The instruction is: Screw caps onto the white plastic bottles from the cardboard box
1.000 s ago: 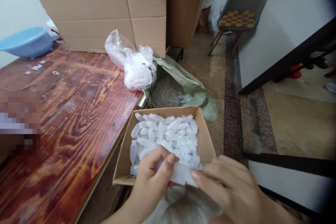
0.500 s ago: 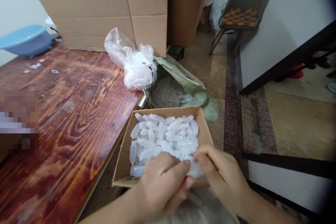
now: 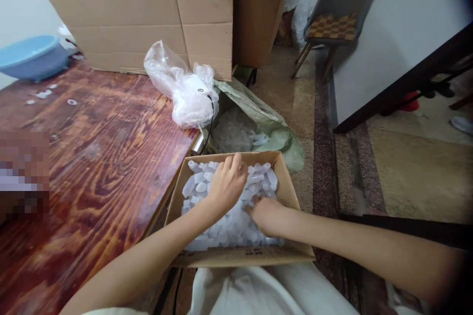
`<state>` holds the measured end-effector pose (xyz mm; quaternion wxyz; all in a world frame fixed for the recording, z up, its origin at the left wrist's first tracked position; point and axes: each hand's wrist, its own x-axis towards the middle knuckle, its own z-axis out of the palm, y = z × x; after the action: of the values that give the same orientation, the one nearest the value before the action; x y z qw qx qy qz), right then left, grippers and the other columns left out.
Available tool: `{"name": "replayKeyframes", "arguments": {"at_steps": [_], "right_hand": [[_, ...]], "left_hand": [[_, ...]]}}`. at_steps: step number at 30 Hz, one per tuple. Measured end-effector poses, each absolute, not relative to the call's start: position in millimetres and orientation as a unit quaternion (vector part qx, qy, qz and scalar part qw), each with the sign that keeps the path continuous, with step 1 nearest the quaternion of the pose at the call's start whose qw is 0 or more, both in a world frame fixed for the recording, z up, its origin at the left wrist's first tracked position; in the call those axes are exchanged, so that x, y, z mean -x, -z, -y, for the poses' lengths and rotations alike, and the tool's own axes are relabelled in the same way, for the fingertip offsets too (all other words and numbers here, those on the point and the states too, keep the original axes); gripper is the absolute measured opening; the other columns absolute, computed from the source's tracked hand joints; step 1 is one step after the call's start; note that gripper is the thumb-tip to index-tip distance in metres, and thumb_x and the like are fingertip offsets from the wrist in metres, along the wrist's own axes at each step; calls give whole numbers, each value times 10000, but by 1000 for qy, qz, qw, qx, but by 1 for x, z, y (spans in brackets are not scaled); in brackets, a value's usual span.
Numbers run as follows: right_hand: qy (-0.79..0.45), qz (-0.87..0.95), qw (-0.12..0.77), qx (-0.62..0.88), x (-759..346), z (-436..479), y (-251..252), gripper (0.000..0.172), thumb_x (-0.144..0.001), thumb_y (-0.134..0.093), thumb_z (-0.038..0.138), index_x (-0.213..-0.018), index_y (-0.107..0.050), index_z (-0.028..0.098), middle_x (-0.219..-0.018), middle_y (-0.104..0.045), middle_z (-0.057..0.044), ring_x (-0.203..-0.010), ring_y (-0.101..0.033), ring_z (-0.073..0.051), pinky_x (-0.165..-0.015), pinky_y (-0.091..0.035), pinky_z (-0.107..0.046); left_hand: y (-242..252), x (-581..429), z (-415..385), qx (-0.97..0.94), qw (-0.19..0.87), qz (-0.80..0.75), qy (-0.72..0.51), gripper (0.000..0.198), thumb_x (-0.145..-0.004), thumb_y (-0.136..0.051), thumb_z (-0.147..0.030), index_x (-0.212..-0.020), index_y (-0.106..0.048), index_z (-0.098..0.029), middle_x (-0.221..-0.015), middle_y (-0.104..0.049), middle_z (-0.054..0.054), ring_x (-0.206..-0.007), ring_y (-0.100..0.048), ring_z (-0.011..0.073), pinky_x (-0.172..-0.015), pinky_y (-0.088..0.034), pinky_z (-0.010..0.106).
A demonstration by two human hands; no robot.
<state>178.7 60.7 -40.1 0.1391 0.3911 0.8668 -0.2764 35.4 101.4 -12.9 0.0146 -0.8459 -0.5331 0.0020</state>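
A cardboard box [image 3: 288, 187] is filled with small frosted white plastic bottles [image 3: 229, 224]. Above the far middle of the pile is my left hand [image 3: 229, 182], its fingers curled closed; whatever may be inside them is hidden. My right hand [image 3: 266, 215] reaches down into the right part of the pile. Its fingers bend inward among the bottles and are partly covered, so I cannot make out what they grip.
Left of the box stands a reddish wooden table [image 3: 121, 118] with a blue basin [image 3: 33, 59] and a clear plastic bag [image 3: 190, 103]. An open green sack [image 3: 291, 140] sits behind the box. A grey chair [image 3: 342, 0] stands farther back.
Both hands were together at the box's near edge, holding a frosted bottle. They have since parted and moved forward over the pile, and that bottle is no longer distinguishable.
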Motion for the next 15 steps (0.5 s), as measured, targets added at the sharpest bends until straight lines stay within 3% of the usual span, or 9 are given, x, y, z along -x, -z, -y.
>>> {"name": "replayKeyframes", "arguments": {"at_steps": [4,6,9,11,15], "right_hand": [[380,-806,178,-417,-182,-63,37,250,-937,-613,316,-1131,-621,158,-1133,-643,-73,-965,-646,-208,-829,-549,-410],[439,-771,150,-436,-185,-66,31,227,-939,-608,315,-1105,-631,161,-1133,-644,-76,-970,-639,-205,-846,-539,-412],[545,-697,63,-462,-192,-69,17,182,-924,-613,295,-1054,-627,167,-1076,-648,-71,-958,-631,-204,-842,-529,-404],[634,-620,-5,-463,-197,-68,5,173,-901,-597,282,-1037,-590,175,-925,-654,-44,-884,-653,-202,-790,-541,-387],[791,-409,-149,-430,-200,-56,-18,177,-897,-444,353,-1021,-478,232,-769,-586,24,-756,-672,-154,-684,-551,-299]], "left_hand": [[29,-31,-100,847,-6,531,-38,148,-904,-502,-103,-993,-620,-92,-944,-623,121,-927,-581,262,-747,-481,373],[37,-29,-103,843,-16,536,-48,110,-908,-528,-124,-975,-614,-109,-931,-624,77,-920,-586,228,-774,-486,368],[42,-29,-106,834,-29,549,-50,116,-926,-561,-218,-984,-611,-131,-995,-620,52,-971,-586,212,-844,-484,400],[40,-29,-105,830,-46,554,-48,142,-922,-583,-260,-960,-619,-128,-996,-625,57,-978,-590,214,-855,-484,407],[29,-29,-100,831,-95,547,-25,171,-914,-601,-294,-938,-623,-126,-965,-637,56,-942,-605,206,-848,-487,400]]}}
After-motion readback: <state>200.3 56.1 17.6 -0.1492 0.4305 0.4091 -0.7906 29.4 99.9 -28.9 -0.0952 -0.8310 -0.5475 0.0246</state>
